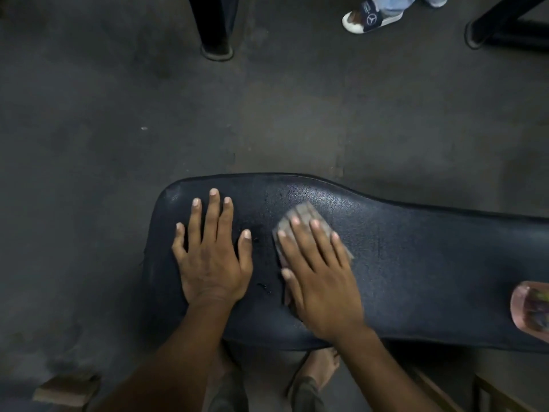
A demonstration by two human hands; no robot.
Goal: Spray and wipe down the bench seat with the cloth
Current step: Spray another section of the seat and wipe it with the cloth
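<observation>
Bench seat (416,263) runs left-right; right hand (320,281) presses cloth (300,215) (flat).

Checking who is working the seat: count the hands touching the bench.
2. The left hand lies flat on the bench near its rounded end; the right hand presses the cloth beside it. None other is visible.
</observation>
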